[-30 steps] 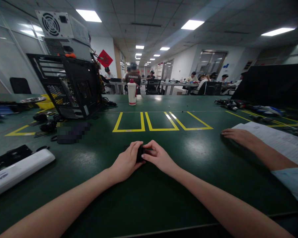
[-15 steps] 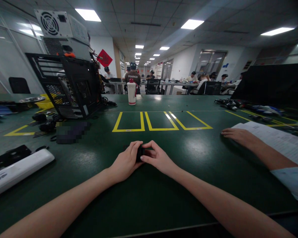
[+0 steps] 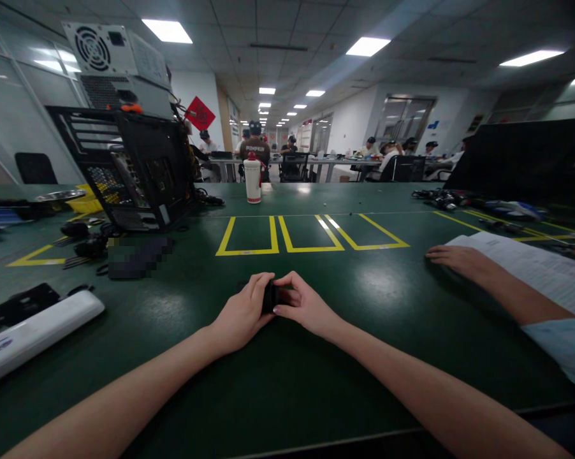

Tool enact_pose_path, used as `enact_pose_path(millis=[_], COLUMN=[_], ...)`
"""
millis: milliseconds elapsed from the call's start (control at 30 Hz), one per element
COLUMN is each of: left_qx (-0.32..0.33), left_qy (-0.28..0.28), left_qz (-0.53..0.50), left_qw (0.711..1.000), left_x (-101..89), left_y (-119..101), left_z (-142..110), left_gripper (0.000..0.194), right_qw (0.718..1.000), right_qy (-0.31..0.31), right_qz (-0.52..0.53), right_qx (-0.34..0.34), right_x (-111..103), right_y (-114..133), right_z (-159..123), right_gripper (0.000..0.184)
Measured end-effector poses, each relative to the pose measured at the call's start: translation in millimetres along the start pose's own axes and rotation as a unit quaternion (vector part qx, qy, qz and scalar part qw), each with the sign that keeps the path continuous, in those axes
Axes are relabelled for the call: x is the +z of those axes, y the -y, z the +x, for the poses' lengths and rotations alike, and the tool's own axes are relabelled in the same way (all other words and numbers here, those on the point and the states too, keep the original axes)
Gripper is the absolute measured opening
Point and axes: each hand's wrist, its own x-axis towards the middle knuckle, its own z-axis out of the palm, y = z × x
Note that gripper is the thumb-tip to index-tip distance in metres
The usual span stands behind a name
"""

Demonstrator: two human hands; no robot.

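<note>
Between my two hands, low over the green table [image 3: 287,382], is a small black boxy object [image 3: 269,297]; its kind I cannot make out, and the fingers cover most of it. My left hand [image 3: 244,312] is closed around its left side, palm down. From the right, my right hand [image 3: 306,303] grips it, thumb below and fingers bent above. Beyond the hands, yellow tape outlines [image 3: 311,248] mark the tabletop.
Left stand an open computer case [image 3: 158,172] with a power supply [image 3: 120,51] on top, cables, and a white long box [image 3: 43,331]. A white cup [image 3: 252,182] stands ahead. Another person's hand [image 3: 459,260] rests by paper sheets [image 3: 521,268] at right.
The view has shifted very slightly. Both hands stay on the black object in nearly the same pose, and the other person's arm has hardly moved.
</note>
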Motion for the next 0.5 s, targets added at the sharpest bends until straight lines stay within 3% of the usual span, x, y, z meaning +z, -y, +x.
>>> enact_pose_path(millis=[200, 333, 500], left_qx=[0.010, 0.005, 0.002], left_qy=[-0.012, -0.008, 0.001], left_qz=[-0.007, -0.006, 0.000], left_qw=[1.000, 1.000, 1.000], left_x=[0.1, -0.4, -1.6], left_y=[-0.6, -1.3, -1.2], left_z=[0.5, 0.8, 0.0], left_gripper=[0.055, 0.056, 0.058], right_qw=[0.999, 0.998, 0.999], right_qy=[-0.026, -0.047, -0.011], right_qz=[-0.019, -0.046, -0.025], right_qx=[0.005, 0.006, 0.021], right_x=[2.3, 0.2, -2.4], right_y=[-1.9, -2.4, -0.3], right_z=[0.7, 2.0, 0.9], right_gripper=[0.024, 0.032, 0.034])
